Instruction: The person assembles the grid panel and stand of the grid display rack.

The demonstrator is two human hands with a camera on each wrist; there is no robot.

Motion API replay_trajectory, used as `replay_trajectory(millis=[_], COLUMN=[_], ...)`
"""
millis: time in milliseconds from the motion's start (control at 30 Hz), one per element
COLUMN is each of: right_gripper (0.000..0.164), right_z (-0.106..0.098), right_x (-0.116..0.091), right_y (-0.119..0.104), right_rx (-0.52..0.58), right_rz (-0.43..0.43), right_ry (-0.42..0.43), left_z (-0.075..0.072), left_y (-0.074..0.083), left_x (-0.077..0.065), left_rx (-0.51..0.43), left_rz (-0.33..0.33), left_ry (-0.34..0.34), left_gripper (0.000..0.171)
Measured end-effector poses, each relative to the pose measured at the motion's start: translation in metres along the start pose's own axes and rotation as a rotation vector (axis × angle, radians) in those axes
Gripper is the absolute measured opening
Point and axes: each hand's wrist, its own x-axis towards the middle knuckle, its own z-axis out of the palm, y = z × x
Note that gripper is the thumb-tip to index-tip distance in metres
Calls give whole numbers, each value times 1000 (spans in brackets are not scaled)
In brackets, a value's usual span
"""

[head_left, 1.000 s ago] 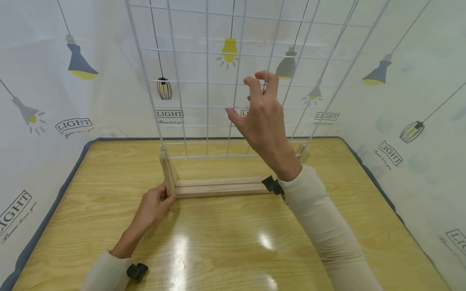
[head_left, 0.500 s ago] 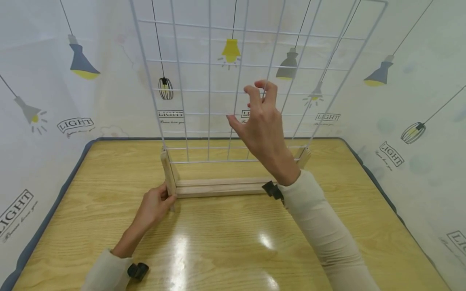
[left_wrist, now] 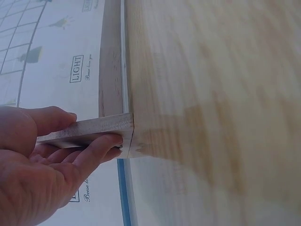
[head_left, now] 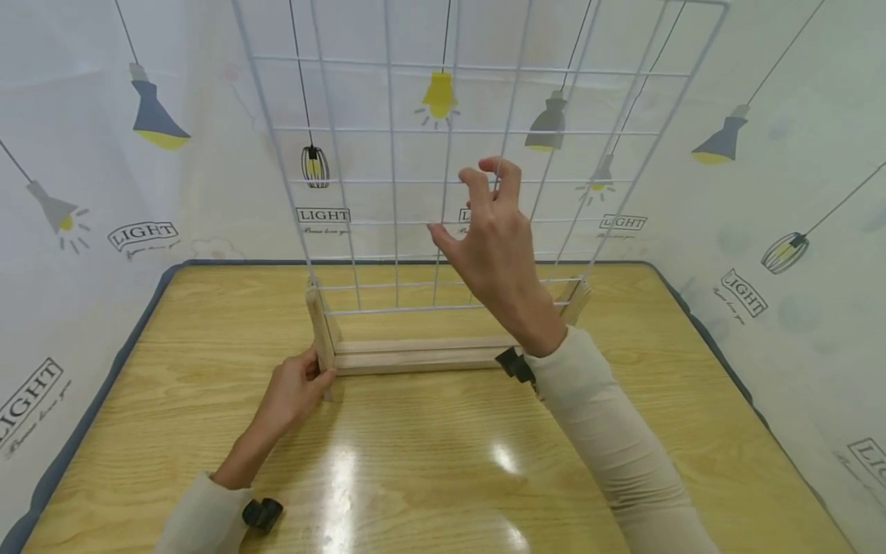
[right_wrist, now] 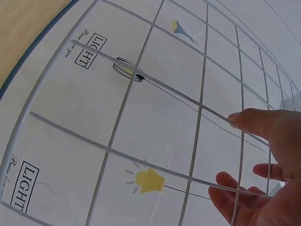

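A white wire grid panel (head_left: 392, 130) stands upright over a wooden stand (head_left: 415, 359), its lower edge between the stand's two end pieces. My left hand (head_left: 294, 392) pinches the left end piece (head_left: 320, 323) near the table. In the left wrist view its thumb lies on one side of the wood (left_wrist: 94, 126) and the fingers on the other. My right hand (head_left: 494, 246) grips the panel near its middle. Seen from the right wrist, the thumb is at a wire (right_wrist: 200, 106), with fingers behind the grid. My right forearm partly hides the stand's right end.
A wood-grain table (head_left: 415, 462) lies under the stand. White sheeting (head_left: 208, 192) with printed lamps rises at the back and both sides, edged in dark blue along the table. A black wrist camera (head_left: 261, 514) sits at the left sleeve, another (head_left: 515, 365) at the right.
My right hand has lowered and shifted slightly left together with the panel. The panel's bottom edge sits lower, and its top right corner has come into view. The left hand has stayed in place.
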Motion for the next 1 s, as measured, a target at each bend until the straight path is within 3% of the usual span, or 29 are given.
replay_trajectory(millis=[1000], right_gripper=[58], right_z=[10], right_x=[-14], right_y=[4], right_rx=[-3], right_rz=[15], right_ry=[6], left_z=[-1], left_y=[-2], left_x=[-1], left_rx=[-25], left_rz=[14], left_ry=[-14], left_gripper=[53])
